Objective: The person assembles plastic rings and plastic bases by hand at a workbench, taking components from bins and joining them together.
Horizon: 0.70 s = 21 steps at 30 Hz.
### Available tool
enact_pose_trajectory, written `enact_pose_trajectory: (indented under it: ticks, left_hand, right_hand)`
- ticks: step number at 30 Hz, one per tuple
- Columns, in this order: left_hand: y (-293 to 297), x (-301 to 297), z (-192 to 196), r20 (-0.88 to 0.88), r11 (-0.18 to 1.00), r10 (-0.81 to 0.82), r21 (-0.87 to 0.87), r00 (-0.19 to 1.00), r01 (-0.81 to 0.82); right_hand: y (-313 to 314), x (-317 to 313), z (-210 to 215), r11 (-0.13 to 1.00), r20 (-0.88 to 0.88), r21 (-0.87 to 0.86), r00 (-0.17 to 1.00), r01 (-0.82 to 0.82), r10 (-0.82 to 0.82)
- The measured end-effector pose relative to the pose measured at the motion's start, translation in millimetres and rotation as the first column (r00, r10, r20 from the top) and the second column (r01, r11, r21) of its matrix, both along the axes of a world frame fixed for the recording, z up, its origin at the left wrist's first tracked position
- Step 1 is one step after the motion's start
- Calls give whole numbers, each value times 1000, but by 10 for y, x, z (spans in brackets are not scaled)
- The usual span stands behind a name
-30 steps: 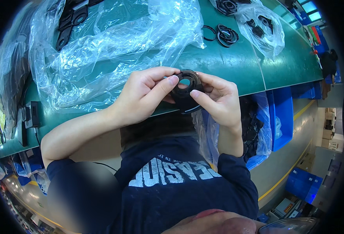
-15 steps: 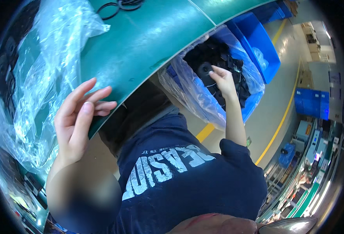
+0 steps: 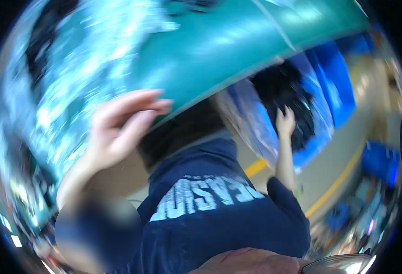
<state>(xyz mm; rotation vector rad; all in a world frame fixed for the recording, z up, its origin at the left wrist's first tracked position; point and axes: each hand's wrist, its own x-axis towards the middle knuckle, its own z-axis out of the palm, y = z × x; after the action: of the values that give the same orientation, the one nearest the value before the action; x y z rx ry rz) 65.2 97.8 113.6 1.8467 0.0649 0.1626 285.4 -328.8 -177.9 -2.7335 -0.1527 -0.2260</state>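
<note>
Head view, blurred: left hand (image 3: pixel 119 128) at centre left, fingers spread and empty, rests at the green tabletop (image 3: pixel 237 50) edge. Right hand (image 3: pixel 285 122) at centre right reaches into black parts (image 3: pixel 281 89) in the plastic-lined blue bin (image 3: pixel 335 86); its grip cannot be told.

The heap of black round parts (image 3: pixel 283 89) fills a clear plastic liner bag (image 3: pixel 246 118) set inside a blue plastic bin (image 3: pixel 335 86), which stands beside and below the edge of the green tabletop (image 3: pixel 237 50). The picture is blurred, so single parts cannot be told apart. The right hand (image 3: pixel 285 122) reaches into the heap, fingers spread.
</note>
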Motion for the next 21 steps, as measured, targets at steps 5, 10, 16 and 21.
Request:
enact_pose_trajectory:
  ticks: [5,10,16,21]
  left_hand:
    - [74,-3,118,234,952,-103,306,967,28]
    - [431,-13,227,413,777,89,541,906,-323]
    - [1799,221,112,369,419,466,708,804,-568]
    - [2896,268,-169,296,167,632,850,716,-499]
  right_hand:
    - [-421,90,-438,971,-8,-238,999,31,-34]
    - [-297,267,-417,973,-129,-214,985,82,-112]
    - [362,37,298,984,-12,134,992,-120,123]
    - [886,-104,710,849,-6,457,953,-266,302]
